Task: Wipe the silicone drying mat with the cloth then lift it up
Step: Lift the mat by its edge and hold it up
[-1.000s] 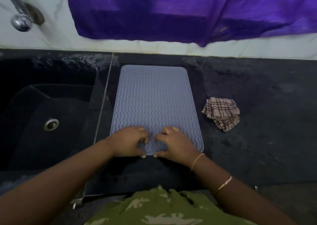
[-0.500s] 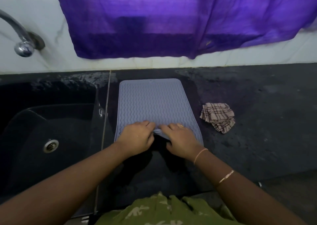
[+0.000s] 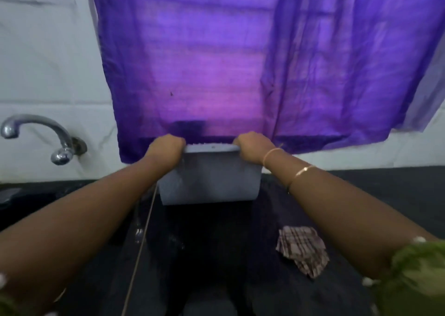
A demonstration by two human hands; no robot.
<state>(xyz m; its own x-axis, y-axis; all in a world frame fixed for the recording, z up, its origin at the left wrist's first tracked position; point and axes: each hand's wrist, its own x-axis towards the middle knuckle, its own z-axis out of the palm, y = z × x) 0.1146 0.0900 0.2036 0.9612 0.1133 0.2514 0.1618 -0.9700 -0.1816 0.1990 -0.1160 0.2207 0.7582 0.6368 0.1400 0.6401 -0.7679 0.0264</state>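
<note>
The grey-blue silicone drying mat [image 3: 209, 178] hangs in the air above the dark counter, its smooth underside facing me. My left hand [image 3: 166, 148] grips its top left corner and my right hand [image 3: 254, 146] grips its top right corner, both fists closed on the upper edge. The mat's lower edge hangs free above the counter. The checked cloth [image 3: 303, 252] lies crumpled on the counter, below and to the right of the mat, apart from both hands.
A black sink [image 3: 60, 219] lies to the left with a chrome tap [image 3: 48, 137] on the white wall. A purple curtain [image 3: 240, 63] hangs behind the mat. The dark counter [image 3: 385, 195] stretches to the right.
Both hands, which pinched the mat's near edge on the counter, have raised it upright in front of the curtain. The cloth has stayed where it was.
</note>
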